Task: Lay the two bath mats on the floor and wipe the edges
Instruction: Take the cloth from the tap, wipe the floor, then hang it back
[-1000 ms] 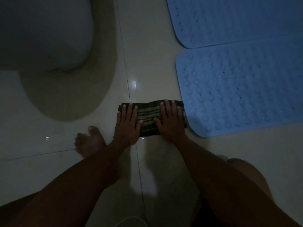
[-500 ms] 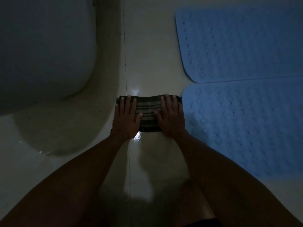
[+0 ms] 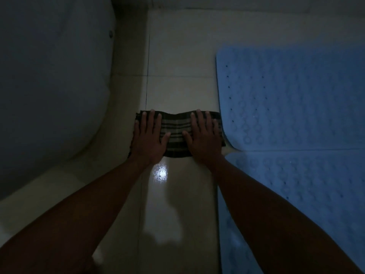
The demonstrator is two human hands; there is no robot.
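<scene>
Two light blue bath mats lie flat on the pale tiled floor, side by side: the far mat (image 3: pixel 292 99) and the near mat (image 3: pixel 308 194), their long edges meeting at the right. A dark striped cloth (image 3: pixel 176 133) is spread on the tiles just left of the mats, its right end touching the far mat's rounded corner. My left hand (image 3: pixel 148 138) presses flat on the cloth's left half, fingers spread. On the right half my right hand (image 3: pixel 204 138) presses down the same way.
A large white toilet bowl (image 3: pixel 49 86) fills the left side, close to my left forearm. A wall base (image 3: pixel 237 4) runs along the top. A wet, shiny strip of floor (image 3: pixel 161 173) lies between my arms. The room is dim.
Both hands have pushed the cloth forward along the left edges of the mats, from the near mat's corner up to the far mat's corner. The view has followed them forward.
</scene>
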